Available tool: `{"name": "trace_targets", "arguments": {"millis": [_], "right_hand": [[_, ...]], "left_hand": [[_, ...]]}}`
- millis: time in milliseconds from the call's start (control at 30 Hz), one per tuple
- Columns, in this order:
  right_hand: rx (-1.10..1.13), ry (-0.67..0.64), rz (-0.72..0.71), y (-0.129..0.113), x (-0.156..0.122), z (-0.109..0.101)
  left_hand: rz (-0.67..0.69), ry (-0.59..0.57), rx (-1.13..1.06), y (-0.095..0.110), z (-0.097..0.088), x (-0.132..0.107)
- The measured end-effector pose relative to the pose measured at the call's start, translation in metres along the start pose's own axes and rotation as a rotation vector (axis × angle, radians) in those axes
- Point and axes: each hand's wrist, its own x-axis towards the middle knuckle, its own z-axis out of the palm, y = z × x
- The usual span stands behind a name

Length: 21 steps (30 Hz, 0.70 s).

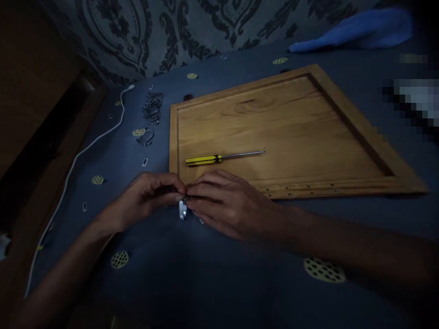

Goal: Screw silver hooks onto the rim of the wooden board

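My left hand [151, 196] and my right hand [226, 201] meet fingertip to fingertip just in front of the near edge of a wooden board [291, 123]. Both pinch a small silvery metal hook [183, 210] that hangs down between them. The fingers of both hands are closed on it. A screwdriver with a yellow and black handle [219, 158] lies on the board, just beyond my hands, its shaft pointing right. A row of small holes runs along the board's near rim.
A pile of metal hooks [152, 107] and one more loose hook [146, 137] lie on the blue dotted cloth [206, 274] left of the board. A white cable [85, 151] runs along the left edge. A blue cloth [356, 29] lies at the far right.
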Motion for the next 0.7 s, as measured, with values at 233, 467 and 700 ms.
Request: {"name": "trace_targets", "arguments": {"millis": [233,467,700], "right_hand": [[-0.008,0.001,-0.002,-0.0004,0.0014,-0.0001],[0.006,-0.013,0.002,-0.0001,0.0005,-0.0013],[0.005,0.002,0.004,-0.0007,0.0009,0.0003]], "left_hand": [[0.007,0.001,-0.059,0.0005,0.0007,0.0011],[0.007,0.001,-0.061,0.0001,-0.0001,0.0010],[0.002,0.003,-0.070,0.0003,0.0001,0.0010]]}}
